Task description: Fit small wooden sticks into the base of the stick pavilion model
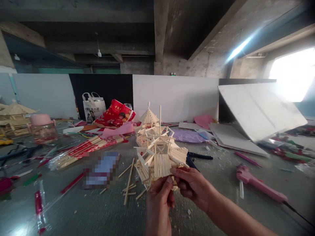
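Head view: we see one view only, looking down over a littered grey table (98,213)
Model: stick-built roof section (161,162), held up at lower centre of the frame, just in front of a second stick pavilion (149,126) standing behind it
Progress: we judge the held piece well along, with several slatted roof panels joined and an upright stick rising from its middle; loose sticks (129,183) lie on the table to its left, so we judge more remains to be fitted
Left hand (158,205): rises from the bottom edge, thumb and fingers pinched on the lower edge of the roof section
Right hand (193,185): comes in from the lower right, fingers closed on the same edge, just beside the left
Nearby: pink glue gun (258,185) at right, bundle of sticks (86,150) at left, pink bottle (42,128) far left
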Demonstrator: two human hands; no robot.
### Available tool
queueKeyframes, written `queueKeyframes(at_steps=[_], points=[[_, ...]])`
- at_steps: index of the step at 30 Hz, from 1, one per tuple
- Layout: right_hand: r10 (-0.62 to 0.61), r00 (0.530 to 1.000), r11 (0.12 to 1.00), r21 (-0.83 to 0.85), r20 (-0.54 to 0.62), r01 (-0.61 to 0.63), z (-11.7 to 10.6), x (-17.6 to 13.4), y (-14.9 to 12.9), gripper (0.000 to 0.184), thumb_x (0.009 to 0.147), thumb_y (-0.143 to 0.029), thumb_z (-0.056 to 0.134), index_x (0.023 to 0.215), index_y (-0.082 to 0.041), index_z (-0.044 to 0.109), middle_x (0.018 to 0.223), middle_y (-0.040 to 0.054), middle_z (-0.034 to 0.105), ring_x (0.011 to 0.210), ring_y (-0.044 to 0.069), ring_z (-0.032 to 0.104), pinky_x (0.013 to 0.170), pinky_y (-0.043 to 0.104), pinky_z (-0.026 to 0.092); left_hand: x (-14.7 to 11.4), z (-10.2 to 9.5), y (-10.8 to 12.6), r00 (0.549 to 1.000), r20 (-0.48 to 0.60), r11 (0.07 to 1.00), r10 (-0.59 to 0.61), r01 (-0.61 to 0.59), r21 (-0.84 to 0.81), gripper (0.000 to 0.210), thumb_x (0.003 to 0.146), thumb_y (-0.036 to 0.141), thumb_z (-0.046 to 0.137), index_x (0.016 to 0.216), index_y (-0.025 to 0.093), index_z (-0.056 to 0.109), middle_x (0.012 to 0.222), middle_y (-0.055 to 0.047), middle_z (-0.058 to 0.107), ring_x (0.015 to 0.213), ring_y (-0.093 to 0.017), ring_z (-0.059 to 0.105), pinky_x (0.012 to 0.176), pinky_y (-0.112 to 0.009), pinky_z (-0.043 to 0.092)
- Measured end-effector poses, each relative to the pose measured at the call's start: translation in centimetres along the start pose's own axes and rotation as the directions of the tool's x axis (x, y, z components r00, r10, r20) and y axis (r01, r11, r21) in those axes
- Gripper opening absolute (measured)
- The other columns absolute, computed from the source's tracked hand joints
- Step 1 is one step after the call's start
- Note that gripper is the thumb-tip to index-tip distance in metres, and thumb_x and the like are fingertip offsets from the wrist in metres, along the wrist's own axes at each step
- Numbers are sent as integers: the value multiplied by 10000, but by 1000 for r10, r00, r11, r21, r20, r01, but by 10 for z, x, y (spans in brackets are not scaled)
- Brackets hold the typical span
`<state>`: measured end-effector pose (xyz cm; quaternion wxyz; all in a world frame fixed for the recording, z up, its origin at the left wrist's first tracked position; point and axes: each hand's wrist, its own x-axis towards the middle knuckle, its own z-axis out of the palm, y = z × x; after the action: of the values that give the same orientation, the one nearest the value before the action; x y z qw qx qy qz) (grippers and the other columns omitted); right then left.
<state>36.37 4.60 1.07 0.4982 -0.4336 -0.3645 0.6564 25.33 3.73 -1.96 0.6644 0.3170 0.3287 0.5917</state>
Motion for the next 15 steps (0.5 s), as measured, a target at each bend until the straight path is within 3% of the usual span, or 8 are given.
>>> queueKeyframes(at_steps=[8,11,14,15], points=[[-16,1000,1000,-1,9,16,1,0,1,439,594,-418,736,696,-121,429,610,-29,385,449,19,292,333,127,171,0,1,3,1000,7,1000,-2,2,-11,237,609,339,714,732,140,672,428,54,466,373,-32,327,332,-136,250],[-31,999,999,-33,5,31,-2,-11,1,426,633,-453,704,723,-114,462,620,-19,395,461,28,311,338,132,203,-7,-3,4,999,-4,999,-53,53,8,335,558,375,741,803,156,680,414,58,456,355,-39,330,321,-145,254],[-29,999,992,-127,-30,24,-9,-32,6,432,673,-521,639,740,-124,482,603,-21,398,426,32,305,330,145,210,-25,-12,8,992,-60,982,-113,121,148,392,543,460,728,826,191,691,375,52,446,316,-45,338,318,-161,258],[-30,999,983,-183,-40,22,-11,-41,9,434,685,-538,613,737,-126,487,594,-22,401,409,33,303,329,151,205,-34,-16,11,993,-97,968,-72,93,233,361,554,485,711,774,200,699,433,18,516,338,-53,382,340,-175,295]])
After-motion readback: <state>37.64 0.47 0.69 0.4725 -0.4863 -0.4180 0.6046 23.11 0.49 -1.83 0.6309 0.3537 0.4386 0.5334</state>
